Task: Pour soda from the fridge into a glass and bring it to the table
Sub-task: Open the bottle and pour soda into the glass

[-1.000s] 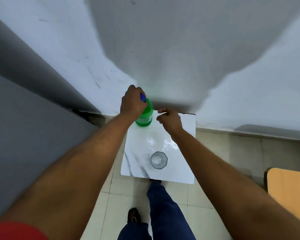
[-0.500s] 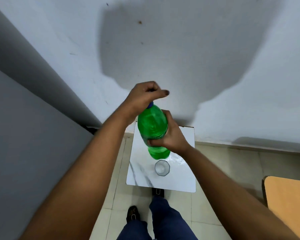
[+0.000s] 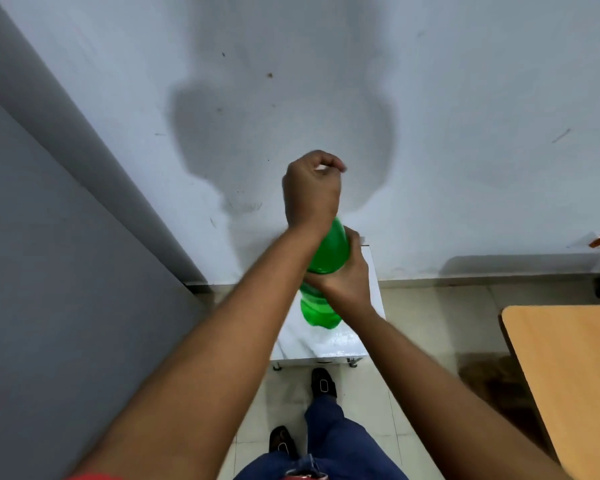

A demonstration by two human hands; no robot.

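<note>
Two hands: both on one green bottle, held above the small desk at the centre of the frame.
Wall (image 3: 430,98): pale, fills the upper frame, with a dark shadow on it behind the raised hands.
Grey panel (image 3: 49,237): a flat grey surface down the left side of the frame.
Floor (image 3: 430,323): light tiles, lower centre and right; two dark shoes and blue trouser legs at the bottom centre.
Wooden desk (image 3: 568,375): tan top with a dark edge, lower right of the frame, well apart from the bottle.
White desk (image 3: 368,327): small, marbled and glossy, just below centre, mostly hidden by the arms and bottle.
Bottle (image 3: 329,251): green plastic, tilted, its base toward the bottom of the frame and its neck hidden under the upper hand; lifted clear of the white desk.
Left hand (image 3: 310,190): centre frame, its grip curled shut over the bottle's top; the cap cannot be seen.
Right hand (image 3: 347,278): just below the left, its grip wrapped around the bottle's middle.
Glass: cannot tell where it is; the arms cover most of the white desk.
</note>
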